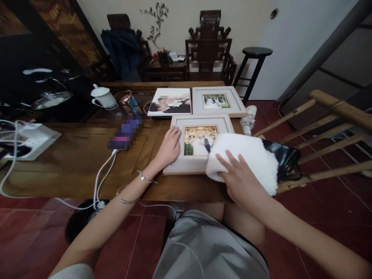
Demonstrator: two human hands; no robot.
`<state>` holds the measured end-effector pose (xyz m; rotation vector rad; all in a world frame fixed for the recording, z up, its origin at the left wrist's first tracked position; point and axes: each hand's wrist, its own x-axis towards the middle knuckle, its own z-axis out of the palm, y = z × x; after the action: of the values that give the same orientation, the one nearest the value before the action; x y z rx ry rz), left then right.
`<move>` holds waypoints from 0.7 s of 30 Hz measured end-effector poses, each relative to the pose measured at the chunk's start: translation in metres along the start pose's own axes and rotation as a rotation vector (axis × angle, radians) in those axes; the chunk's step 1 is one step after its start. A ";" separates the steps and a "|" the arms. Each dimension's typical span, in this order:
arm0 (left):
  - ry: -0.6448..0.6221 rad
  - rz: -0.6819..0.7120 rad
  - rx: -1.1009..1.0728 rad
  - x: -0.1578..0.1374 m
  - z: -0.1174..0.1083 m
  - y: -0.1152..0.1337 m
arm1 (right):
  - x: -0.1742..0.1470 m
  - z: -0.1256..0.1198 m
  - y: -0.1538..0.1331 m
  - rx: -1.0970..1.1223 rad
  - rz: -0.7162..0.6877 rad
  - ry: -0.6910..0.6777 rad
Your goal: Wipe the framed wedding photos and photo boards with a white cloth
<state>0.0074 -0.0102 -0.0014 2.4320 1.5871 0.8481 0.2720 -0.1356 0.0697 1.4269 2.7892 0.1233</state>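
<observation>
One brown wooden table (78,166) carries two framed pictures in all; the nearer framed picture (197,141), at the table's near edge, is landscape in view, longer side running left to right, its scene upright toward the wearer. It has pale-wood edging, a whitish mat and a golden photo. One thick, fluffy white cloth (255,155) covers its right corner. The right hand (240,176) spreads its fingers over the cloth; the left hand (170,147) lays its fingers on the frame's left border; whether either pinches, I cannot tell.
</observation>
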 end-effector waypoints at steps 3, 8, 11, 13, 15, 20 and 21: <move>-0.008 0.007 0.016 0.000 -0.001 0.000 | 0.025 -0.002 -0.029 0.051 -0.047 -0.019; -0.003 0.025 0.003 -0.001 -0.001 -0.003 | 0.051 -0.002 -0.060 0.110 -0.161 0.024; -0.006 0.038 -0.003 -0.002 -0.001 -0.005 | 0.047 0.000 -0.054 0.106 -0.178 0.055; -0.009 0.049 -0.005 -0.002 0.000 -0.005 | 0.035 0.001 -0.041 0.078 -0.174 0.073; -0.011 0.056 -0.006 -0.002 0.000 -0.005 | 0.016 0.002 -0.023 0.031 -0.160 0.105; -0.017 0.052 -0.005 0.000 0.002 -0.002 | -0.030 -0.002 0.023 -0.096 -0.094 0.196; -0.015 0.051 -0.004 0.000 0.003 -0.002 | -0.035 -0.003 0.029 -0.110 -0.088 0.203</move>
<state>0.0071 -0.0085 -0.0044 2.4794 1.5231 0.8390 0.3157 -0.1475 0.0733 1.3344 2.9450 0.4371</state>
